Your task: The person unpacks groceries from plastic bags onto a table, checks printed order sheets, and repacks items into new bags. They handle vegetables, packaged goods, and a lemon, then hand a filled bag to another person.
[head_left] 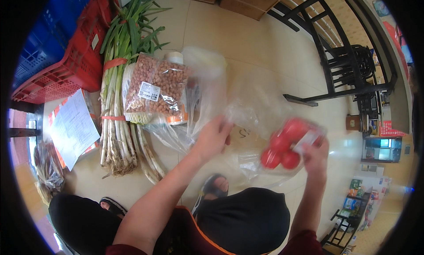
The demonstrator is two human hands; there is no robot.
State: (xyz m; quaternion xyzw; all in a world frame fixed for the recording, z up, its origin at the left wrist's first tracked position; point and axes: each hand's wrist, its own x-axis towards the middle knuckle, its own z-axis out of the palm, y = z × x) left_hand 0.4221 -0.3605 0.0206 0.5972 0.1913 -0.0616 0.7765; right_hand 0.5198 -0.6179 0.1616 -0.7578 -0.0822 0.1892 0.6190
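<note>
My right hand (pixel 316 157) grips a clear plastic package of red tomatoes (pixel 281 144) that bears a white label; it is blurred. Thin clear plastic film (pixel 250 112) spreads between my hands, and my left hand (pixel 215 135) pinches its edge. Left of that hand, a bag of peanuts (pixel 155 84) with a printed label lies on top of other goods. Under and beside it are a white-lidded container (pixel 174 57) and crumpled clear bags (pixel 179 132). A long bundle of green onions (pixel 116 89), bound with red bands, lies along the left side.
Stacked red (pixel 69 66) and blue crates (pixel 49 33) stand at the upper left. A printed paper sheet (pixel 76 130) and a bagged dark bundle (pixel 48 168) lie lower left. Cardboard boxes (pixel 248 3) are at the top, a black-legged table (pixel 347 62) at right. My sandalled feet (pixel 215 185) are below.
</note>
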